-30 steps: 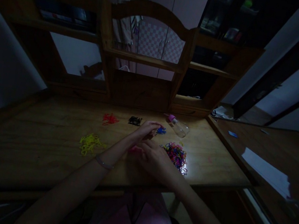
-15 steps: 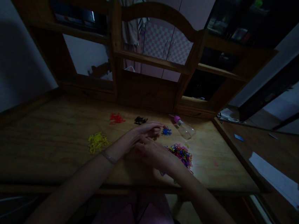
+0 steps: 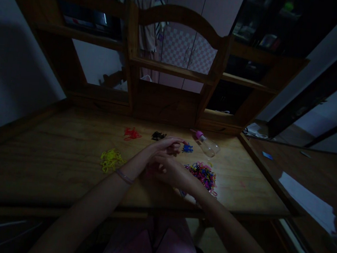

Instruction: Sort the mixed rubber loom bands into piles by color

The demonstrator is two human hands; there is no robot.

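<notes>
My left hand (image 3: 163,146) reaches over the wooden desk (image 3: 49,158), fingers curled and pinched together near a small blue pile of rubber bands (image 3: 188,148). What the pinch holds is too dark to name. My right hand (image 3: 171,171) lies just below it, fingers bent, touching the left hand, beside a mixed-colour heap of bands (image 3: 204,173). Sorted piles lie further off: yellow (image 3: 110,158), red (image 3: 132,133) and black (image 3: 158,135).
A clear bottle with a pink cap (image 3: 207,144) lies on its side behind the mixed heap. A wooden hutch with shelves (image 3: 174,69) stands at the desk's back. To the right, a second darker surface carries white paper (image 3: 307,199).
The view has shifted slightly. My right hand has drawn up closer to the left hand, which stays pinched near the blue pile.
</notes>
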